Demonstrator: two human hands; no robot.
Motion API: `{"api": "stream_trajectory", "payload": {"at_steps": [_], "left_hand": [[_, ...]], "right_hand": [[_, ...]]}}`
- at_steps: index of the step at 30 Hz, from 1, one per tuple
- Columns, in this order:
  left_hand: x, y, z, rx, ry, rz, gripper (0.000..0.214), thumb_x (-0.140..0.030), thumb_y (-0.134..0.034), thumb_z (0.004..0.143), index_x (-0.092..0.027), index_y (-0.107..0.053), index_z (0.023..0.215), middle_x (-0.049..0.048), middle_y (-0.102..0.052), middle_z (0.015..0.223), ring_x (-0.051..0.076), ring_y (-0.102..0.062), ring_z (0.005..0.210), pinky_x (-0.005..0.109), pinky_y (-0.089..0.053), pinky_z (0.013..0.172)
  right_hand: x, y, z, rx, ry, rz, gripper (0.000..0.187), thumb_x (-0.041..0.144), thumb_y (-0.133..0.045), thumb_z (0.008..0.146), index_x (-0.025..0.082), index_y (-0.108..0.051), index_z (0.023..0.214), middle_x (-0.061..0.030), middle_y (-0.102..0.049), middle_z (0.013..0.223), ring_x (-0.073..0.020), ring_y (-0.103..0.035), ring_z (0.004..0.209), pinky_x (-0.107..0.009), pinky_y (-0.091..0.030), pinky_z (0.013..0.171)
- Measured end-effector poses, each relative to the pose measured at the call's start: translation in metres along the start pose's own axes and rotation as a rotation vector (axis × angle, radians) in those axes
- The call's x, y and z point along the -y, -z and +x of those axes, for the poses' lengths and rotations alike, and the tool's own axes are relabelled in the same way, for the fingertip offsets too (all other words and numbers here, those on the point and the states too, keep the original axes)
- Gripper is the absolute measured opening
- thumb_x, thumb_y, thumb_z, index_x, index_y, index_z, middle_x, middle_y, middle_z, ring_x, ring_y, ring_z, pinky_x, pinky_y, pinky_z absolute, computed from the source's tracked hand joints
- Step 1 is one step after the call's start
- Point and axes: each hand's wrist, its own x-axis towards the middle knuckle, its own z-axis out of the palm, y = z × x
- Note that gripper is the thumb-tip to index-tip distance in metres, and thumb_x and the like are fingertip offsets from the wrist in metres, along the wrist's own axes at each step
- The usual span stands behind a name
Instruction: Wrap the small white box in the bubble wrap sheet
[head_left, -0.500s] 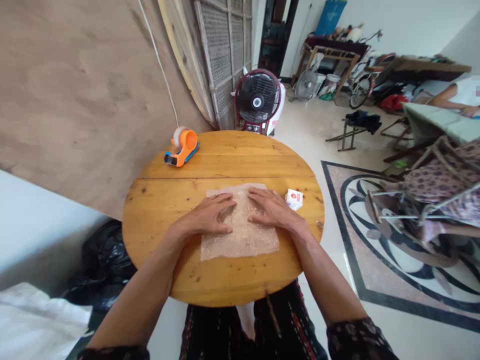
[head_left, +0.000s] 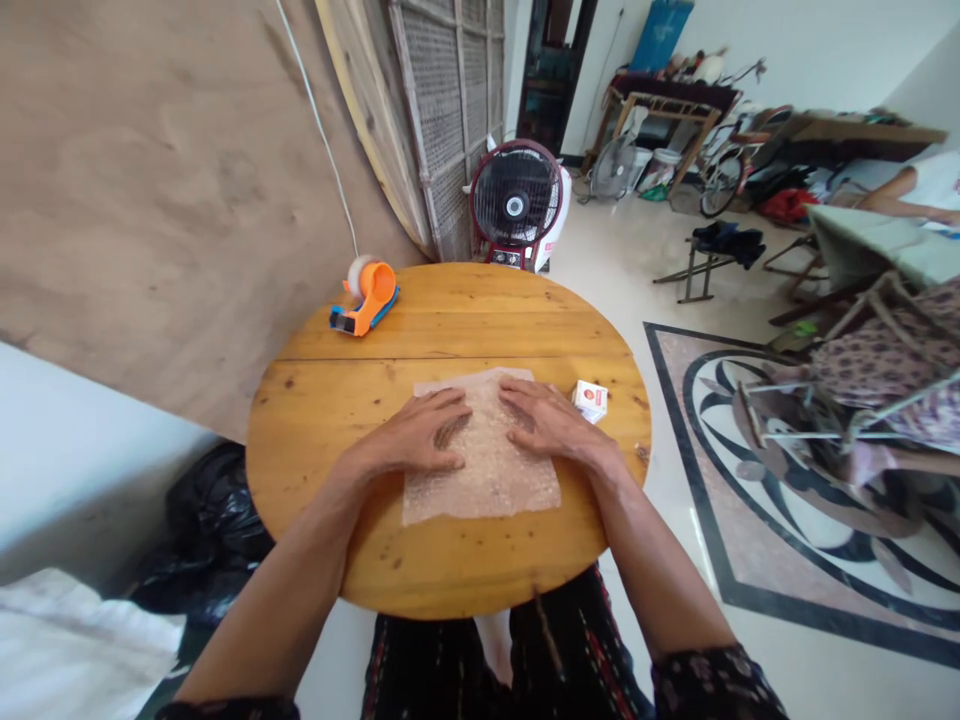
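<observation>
A sheet of bubble wrap [head_left: 484,480] lies flat on the round wooden table [head_left: 450,570]. My left hand [head_left: 420,430] rests on its left side, fingers stretched out and thumb apart. On the right side of the sheet lies my right hand [head_left: 547,418], also with fingers extended. Neither hand grips anything. Just beyond the right hand's outer edge sits a small white box [head_left: 590,398] with a red mark. An orange and blue tape dispenser [head_left: 367,298] holding a roll of tape stands at the table's far left.
Behind the table stands a dark red fan [head_left: 516,200]. A plywood board [head_left: 150,200] borders the left side, with a black plastic bag [head_left: 217,510] below it. To the right are a folding stool [head_left: 705,265] and a cloth-covered table [head_left: 885,240], where another person's arm [head_left: 896,195] shows.
My right thumb has drawn slightly away from the left hand. Otherwise both hands and the sheet stay in nearly the same place.
</observation>
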Motion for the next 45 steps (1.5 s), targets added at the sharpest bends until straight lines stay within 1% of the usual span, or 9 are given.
{"api": "stream_trajectory", "payload": {"at_steps": [5, 11, 13, 17, 23, 27, 34, 38, 45], "left_hand": [[0.0, -0.002, 0.0, -0.047, -0.011, -0.028, 0.068, -0.059, -0.057, 0.081, -0.022, -0.047, 0.137, 0.0114, -0.034, 0.152, 0.03, -0.032, 0.139, 0.045, -0.029, 0.112], [-0.006, -0.003, 0.004, -0.196, -0.048, -0.032, 0.039, -0.045, -0.048, 0.091, -0.022, -0.06, 0.121, 0.0092, -0.048, 0.141, 0.026, -0.039, 0.134, 0.042, -0.03, 0.111], [-0.004, -0.005, 0.006, -0.216, -0.066, -0.019, 0.041, -0.047, -0.053, 0.088, -0.02, -0.061, 0.118, 0.0105, -0.049, 0.14, 0.028, -0.038, 0.134, 0.043, -0.03, 0.112], [-0.002, -0.006, 0.005, -0.192, -0.062, -0.035, 0.053, -0.05, -0.062, 0.081, -0.02, -0.057, 0.125, 0.0121, -0.047, 0.142, 0.031, -0.039, 0.133, 0.046, -0.031, 0.11], [-0.001, -0.006, 0.003, -0.143, -0.047, -0.039, 0.058, -0.05, -0.064, 0.079, -0.022, -0.055, 0.129, 0.0121, -0.042, 0.146, 0.032, -0.036, 0.135, 0.046, -0.032, 0.11], [0.0, -0.007, 0.003, -0.14, -0.046, -0.01, 0.059, -0.052, -0.063, 0.079, -0.02, -0.056, 0.128, 0.0133, -0.042, 0.146, 0.032, -0.034, 0.137, 0.048, -0.028, 0.111], [-0.001, -0.006, 0.0, -0.114, -0.036, -0.019, 0.065, -0.051, -0.064, 0.077, -0.021, -0.051, 0.133, 0.0128, -0.038, 0.148, 0.033, -0.035, 0.136, 0.047, -0.032, 0.108], [0.0, -0.007, 0.002, -0.122, -0.049, -0.012, 0.066, -0.05, -0.066, 0.075, -0.02, -0.052, 0.132, 0.0144, -0.037, 0.148, 0.034, -0.031, 0.138, 0.049, -0.028, 0.111], [-0.002, -0.004, 0.0, -0.093, 0.004, -0.026, 0.073, -0.052, -0.065, 0.076, -0.021, -0.044, 0.138, 0.0156, -0.032, 0.151, 0.033, -0.03, 0.139, 0.049, -0.03, 0.111]], "right_hand": [[0.005, 0.005, -0.001, 0.034, -0.036, 0.007, 0.063, 0.028, -0.058, 0.078, 0.022, -0.045, 0.14, -0.0093, -0.035, 0.152, -0.0308, -0.033, 0.139, -0.057, -0.023, 0.113], [0.005, 0.002, -0.002, 0.015, -0.042, 0.024, 0.06, 0.045, -0.055, 0.085, 0.022, -0.046, 0.139, -0.0093, -0.035, 0.152, -0.0304, -0.032, 0.14, -0.057, -0.023, 0.113], [0.001, -0.001, -0.001, 0.018, -0.047, 0.015, 0.065, 0.051, -0.057, 0.083, 0.023, -0.045, 0.14, -0.0086, -0.033, 0.153, -0.0305, -0.031, 0.14, -0.058, -0.022, 0.113], [-0.004, -0.004, 0.0, 0.067, -0.054, 0.02, 0.082, 0.058, -0.066, 0.074, 0.025, -0.039, 0.144, -0.0075, -0.029, 0.155, -0.0314, -0.027, 0.142, -0.058, -0.018, 0.114], [-0.007, -0.003, 0.0, 0.082, -0.041, 0.029, 0.089, 0.059, -0.069, 0.069, 0.026, -0.037, 0.145, -0.0072, -0.026, 0.156, -0.0308, -0.025, 0.143, -0.055, -0.019, 0.115], [-0.008, -0.005, 0.001, 0.087, -0.047, 0.03, 0.09, 0.059, -0.07, 0.069, 0.026, -0.037, 0.145, -0.0077, -0.026, 0.156, -0.031, -0.025, 0.143, -0.056, -0.019, 0.114], [-0.007, -0.005, -0.001, 0.08, -0.044, 0.034, 0.088, 0.059, -0.069, 0.07, 0.027, -0.036, 0.145, -0.0077, -0.025, 0.156, -0.0317, -0.025, 0.143, -0.058, -0.018, 0.114], [-0.002, -0.002, -0.001, 0.061, -0.052, 0.035, 0.084, 0.059, -0.066, 0.073, 0.025, -0.038, 0.144, -0.0087, -0.028, 0.155, -0.0309, -0.026, 0.142, -0.057, -0.019, 0.114], [0.001, -0.002, -0.001, 0.047, -0.073, 0.032, 0.087, 0.057, -0.066, 0.074, 0.026, -0.031, 0.148, -0.0093, -0.027, 0.156, -0.0311, -0.025, 0.142, -0.056, -0.018, 0.115]]}}
